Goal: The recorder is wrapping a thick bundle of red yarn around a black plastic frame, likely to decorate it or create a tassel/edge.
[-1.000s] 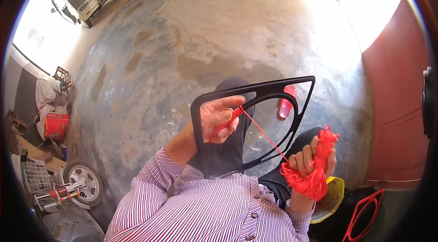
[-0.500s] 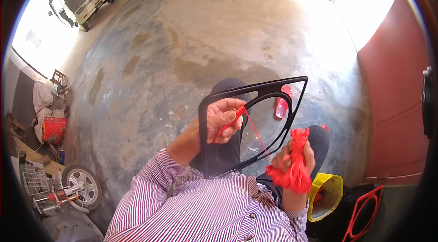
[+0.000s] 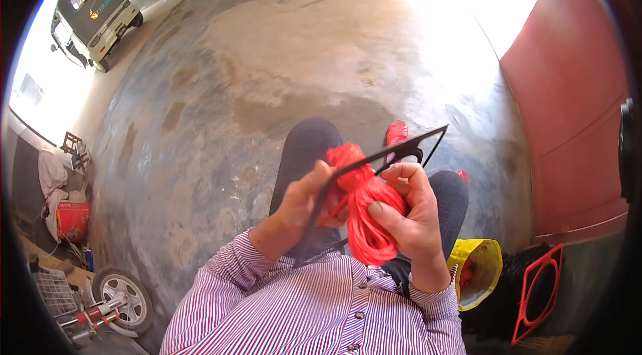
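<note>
A black frame [image 3: 409,146] with a ring inside is tilted almost edge-on above my lap. My left hand [image 3: 302,202] is closed on its left side; the fingertips are partly hidden behind the frame and the cord. My right hand [image 3: 413,216] grips a thick bundle of red cord [image 3: 372,214], thumb on the front. The bundle lies across the frame's opening, its upper end close to my left fingers. Most of the ring is hidden behind the bundle and my right hand.
A yellow bag [image 3: 493,268] with red stuff inside stands by my right knee, beside a red frame [image 3: 520,318] on black material. To the left are a wheel [image 3: 124,298], a wire basket [image 3: 55,291] and a red bag [image 3: 72,221]. A three-wheeled vehicle [image 3: 93,11] stands far left.
My right hand has brought the cord bundle left and up, from beside the frame to across its opening. The frame has tilted from facing me to nearly edge-on.
</note>
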`<state>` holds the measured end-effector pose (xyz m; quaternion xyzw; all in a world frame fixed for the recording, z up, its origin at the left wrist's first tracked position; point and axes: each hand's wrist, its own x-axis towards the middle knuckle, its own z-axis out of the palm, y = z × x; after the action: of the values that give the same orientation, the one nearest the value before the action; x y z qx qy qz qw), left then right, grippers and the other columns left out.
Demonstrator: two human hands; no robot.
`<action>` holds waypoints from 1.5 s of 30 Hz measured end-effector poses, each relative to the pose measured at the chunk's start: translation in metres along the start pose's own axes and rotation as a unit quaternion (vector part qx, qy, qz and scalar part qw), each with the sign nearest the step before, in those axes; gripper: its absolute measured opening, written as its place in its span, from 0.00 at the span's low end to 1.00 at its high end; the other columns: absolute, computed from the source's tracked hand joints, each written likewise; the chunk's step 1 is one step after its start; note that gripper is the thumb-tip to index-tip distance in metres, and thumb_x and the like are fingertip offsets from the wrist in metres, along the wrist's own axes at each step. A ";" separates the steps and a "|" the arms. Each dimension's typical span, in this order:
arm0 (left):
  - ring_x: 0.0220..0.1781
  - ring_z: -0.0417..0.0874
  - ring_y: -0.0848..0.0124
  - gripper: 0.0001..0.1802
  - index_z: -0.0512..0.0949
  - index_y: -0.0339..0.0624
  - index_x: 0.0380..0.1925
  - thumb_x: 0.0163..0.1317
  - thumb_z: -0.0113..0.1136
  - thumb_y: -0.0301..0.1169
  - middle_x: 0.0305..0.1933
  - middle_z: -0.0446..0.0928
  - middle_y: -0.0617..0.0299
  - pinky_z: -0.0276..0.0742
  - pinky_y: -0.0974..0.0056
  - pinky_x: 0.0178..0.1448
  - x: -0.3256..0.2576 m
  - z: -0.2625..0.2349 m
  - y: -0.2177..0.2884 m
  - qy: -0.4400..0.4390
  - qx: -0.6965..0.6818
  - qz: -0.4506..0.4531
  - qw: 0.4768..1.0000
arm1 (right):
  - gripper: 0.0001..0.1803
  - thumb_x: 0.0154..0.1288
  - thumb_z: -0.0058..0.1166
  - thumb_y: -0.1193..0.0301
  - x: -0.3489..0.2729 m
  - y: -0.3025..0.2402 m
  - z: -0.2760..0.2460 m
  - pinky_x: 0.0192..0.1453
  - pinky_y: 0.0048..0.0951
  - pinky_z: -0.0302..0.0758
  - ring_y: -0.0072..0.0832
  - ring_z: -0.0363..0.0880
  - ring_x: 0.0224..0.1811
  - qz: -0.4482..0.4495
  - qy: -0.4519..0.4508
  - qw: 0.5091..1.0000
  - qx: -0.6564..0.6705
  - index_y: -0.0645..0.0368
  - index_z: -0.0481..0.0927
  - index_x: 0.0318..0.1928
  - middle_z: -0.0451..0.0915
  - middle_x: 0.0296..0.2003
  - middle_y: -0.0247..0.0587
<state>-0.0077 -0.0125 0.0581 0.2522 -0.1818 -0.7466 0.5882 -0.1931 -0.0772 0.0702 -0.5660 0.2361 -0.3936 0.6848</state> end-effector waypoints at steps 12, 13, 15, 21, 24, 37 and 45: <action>0.60 0.81 0.58 0.25 0.72 0.31 0.61 0.70 0.56 0.37 0.60 0.78 0.49 0.72 0.52 0.69 -0.005 -0.011 -0.012 -0.104 -0.145 -0.027 0.984 | 0.24 0.63 0.57 0.62 0.002 0.057 -0.030 0.56 0.32 0.77 0.34 0.83 0.47 0.108 -0.034 0.904 0.412 0.70 0.76 0.52 0.82 0.46 0.49; 0.60 0.81 0.58 0.25 0.71 0.32 0.61 0.70 0.56 0.37 0.60 0.78 0.48 0.72 0.51 0.69 -0.003 -0.013 -0.014 -0.114 -0.175 -0.032 0.977 | 0.26 0.63 0.57 0.61 0.002 0.054 -0.024 0.56 0.33 0.77 0.34 0.82 0.49 0.120 -0.059 0.887 0.442 0.70 0.75 0.54 0.82 0.48 0.50; 0.61 0.81 0.57 0.23 0.72 0.35 0.61 0.71 0.55 0.37 0.60 0.78 0.48 0.72 0.51 0.69 0.000 -0.002 -0.016 -0.156 -0.223 -0.051 0.961 | 0.32 0.62 0.58 0.61 0.007 0.071 -0.029 0.59 0.35 0.76 0.36 0.81 0.53 0.114 -0.115 0.847 0.506 0.72 0.71 0.59 0.80 0.52 0.52; 0.64 0.78 0.59 0.25 0.68 0.36 0.65 0.74 0.49 0.41 0.62 0.77 0.49 0.70 0.49 0.72 -0.004 0.003 -0.027 -0.094 -0.229 -0.050 0.968 | 0.37 0.66 0.61 0.52 0.019 0.031 0.000 0.62 0.38 0.79 0.40 0.82 0.54 0.153 -0.155 0.873 0.435 0.72 0.70 0.61 0.79 0.54 0.54; 0.49 0.83 0.61 0.31 0.65 0.37 0.65 0.75 0.43 0.51 0.54 0.79 0.53 0.79 0.60 0.52 -0.001 0.026 -0.025 0.045 -0.084 -0.022 0.995 | 0.35 0.65 0.63 0.53 0.026 0.041 -0.001 0.58 0.38 0.81 0.40 0.82 0.53 0.119 -0.027 0.878 0.463 0.70 0.72 0.59 0.79 0.54 0.53; 0.21 0.71 0.73 0.42 0.70 0.29 0.61 0.73 0.39 0.62 0.40 0.77 0.48 0.61 0.72 0.16 0.004 -0.019 -0.001 -0.069 0.001 -0.045 0.997 | 0.22 0.69 0.50 0.53 -0.010 0.052 -0.048 0.59 0.50 0.75 0.41 0.82 0.46 0.030 0.065 0.905 0.420 0.62 0.74 0.46 0.83 0.42 0.48; 0.19 0.71 0.74 0.26 0.72 0.35 0.62 0.68 0.62 0.36 0.37 0.77 0.51 0.62 0.72 0.16 0.000 -0.023 0.003 -0.056 0.090 0.000 0.994 | 0.32 0.73 0.43 0.42 -0.016 0.044 -0.053 0.57 0.52 0.72 0.38 0.78 0.30 -0.077 -0.097 0.855 0.504 0.60 0.67 0.56 0.79 0.30 0.47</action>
<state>0.0079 -0.0127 0.0411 0.2615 -0.2806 -0.7405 0.5519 -0.2315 -0.0930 0.0132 -0.1947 -0.1066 -0.4528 0.8635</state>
